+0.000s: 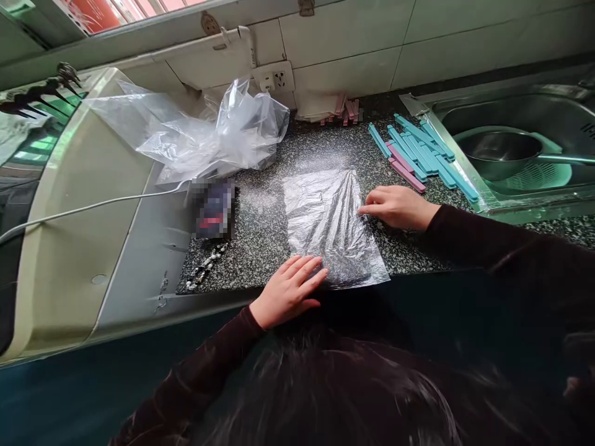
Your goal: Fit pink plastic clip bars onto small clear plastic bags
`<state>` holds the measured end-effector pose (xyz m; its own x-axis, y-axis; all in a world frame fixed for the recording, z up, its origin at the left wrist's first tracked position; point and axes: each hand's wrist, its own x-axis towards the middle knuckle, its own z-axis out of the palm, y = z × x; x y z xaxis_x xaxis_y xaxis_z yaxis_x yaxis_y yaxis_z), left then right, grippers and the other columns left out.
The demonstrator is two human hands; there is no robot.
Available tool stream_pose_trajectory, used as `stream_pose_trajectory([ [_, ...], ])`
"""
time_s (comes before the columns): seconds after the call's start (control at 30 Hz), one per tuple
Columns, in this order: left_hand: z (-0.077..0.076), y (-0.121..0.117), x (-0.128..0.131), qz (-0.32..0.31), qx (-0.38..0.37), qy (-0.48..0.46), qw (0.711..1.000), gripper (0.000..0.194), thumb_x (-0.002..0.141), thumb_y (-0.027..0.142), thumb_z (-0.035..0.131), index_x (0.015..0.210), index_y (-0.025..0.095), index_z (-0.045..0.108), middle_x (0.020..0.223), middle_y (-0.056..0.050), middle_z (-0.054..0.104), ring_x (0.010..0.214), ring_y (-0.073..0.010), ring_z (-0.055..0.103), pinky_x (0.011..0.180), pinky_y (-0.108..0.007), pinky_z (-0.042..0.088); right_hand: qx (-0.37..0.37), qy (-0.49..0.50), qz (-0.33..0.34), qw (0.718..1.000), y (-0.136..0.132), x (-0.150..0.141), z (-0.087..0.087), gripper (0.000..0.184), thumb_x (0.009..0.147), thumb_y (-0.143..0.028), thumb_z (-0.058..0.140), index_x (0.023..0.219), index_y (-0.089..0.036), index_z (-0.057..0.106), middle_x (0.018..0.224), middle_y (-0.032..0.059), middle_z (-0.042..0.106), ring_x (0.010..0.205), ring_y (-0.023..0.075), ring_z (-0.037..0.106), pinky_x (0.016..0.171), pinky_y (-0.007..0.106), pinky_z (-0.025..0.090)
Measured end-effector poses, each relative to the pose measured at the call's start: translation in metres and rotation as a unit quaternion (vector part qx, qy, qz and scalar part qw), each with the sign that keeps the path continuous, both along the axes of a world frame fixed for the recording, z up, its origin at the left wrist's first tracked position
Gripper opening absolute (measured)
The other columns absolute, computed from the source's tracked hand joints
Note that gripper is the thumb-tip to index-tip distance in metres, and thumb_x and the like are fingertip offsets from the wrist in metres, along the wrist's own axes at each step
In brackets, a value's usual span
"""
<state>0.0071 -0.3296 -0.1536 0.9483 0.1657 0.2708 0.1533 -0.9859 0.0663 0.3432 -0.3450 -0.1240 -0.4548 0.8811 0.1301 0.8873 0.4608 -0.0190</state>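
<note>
A clear, wrinkled plastic bag point(320, 217) lies flat on the speckled stone counter point(260, 248), its near edge reaching the counter's front. My left hand point(290, 291) rests on the bag's near left corner with fingers stretched out. At the bag's right edge, my right hand point(402, 207) has its thumb and forefinger closed on the plastic. Beyond that hand lies a loose pile of teal bag clips point(423, 148), with a few pink clips point(405, 167) on its left side.
A heap of clear plastic bags point(223, 133) sits at the back left, near a wall socket point(279, 78). Pink clips point(346, 110) lie by the wall. On the right, a sink point(502, 105) holds a pan point(502, 148). A white cable point(97, 209) crosses the left side, near a blurred dark item point(214, 210).
</note>
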Motion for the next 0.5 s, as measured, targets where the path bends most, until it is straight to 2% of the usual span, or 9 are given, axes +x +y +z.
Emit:
stream_pose_trajectory([
  [0.13,-0.007,0.002,0.001,0.007,0.013,-0.037,0.999,0.029,0.087,0.021,0.049,0.113,0.022,0.058,0.115,-0.009,0.064,0.107,-0.0198,0.058,0.095,-0.036,0.045,0.007,0.013,-0.012,1.000,-0.007,0.002,-0.003,0.032,0.083,-0.015,0.040,0.096,-0.023,0.068,0.088,0.0080,0.065,0.078,0.0178,0.052,0.068,0.031,0.040],
  [0.3,-0.001,0.004,0.007,0.019,-0.020,-0.096,0.995,0.019,0.084,0.015,0.048,0.093,0.020,0.064,0.099,-0.009,0.069,0.089,-0.0174,0.063,0.082,-0.035,0.050,0.035,0.031,-0.052,0.998,-0.023,0.010,0.003,0.030,0.086,-0.023,0.041,0.098,-0.020,0.067,0.090,0.0104,0.066,0.081,0.0198,0.055,0.070,0.033,0.043],
  [0.4,0.010,0.007,0.009,0.034,-0.084,-0.113,0.989,0.018,0.082,0.014,0.047,0.088,0.018,0.064,0.093,-0.009,0.070,0.083,-0.0169,0.064,0.076,-0.034,0.051,0.034,0.032,-0.046,0.998,-0.032,0.007,0.003,0.029,0.086,-0.025,0.041,0.098,-0.019,0.067,0.090,0.0111,0.066,0.082,0.0204,0.056,0.069,0.033,0.044],
  [0.5,0.026,0.013,0.013,0.063,-0.188,-0.121,0.973,0.018,0.082,0.017,0.046,0.086,0.018,0.064,0.091,-0.008,0.070,0.084,-0.0165,0.064,0.077,-0.033,0.051,0.028,0.050,-0.030,0.998,-0.034,0.000,0.000,0.030,0.084,-0.025,0.045,0.104,-0.019,0.065,0.095,0.0118,0.064,0.084,0.0210,0.056,0.067,0.032,0.045],
])
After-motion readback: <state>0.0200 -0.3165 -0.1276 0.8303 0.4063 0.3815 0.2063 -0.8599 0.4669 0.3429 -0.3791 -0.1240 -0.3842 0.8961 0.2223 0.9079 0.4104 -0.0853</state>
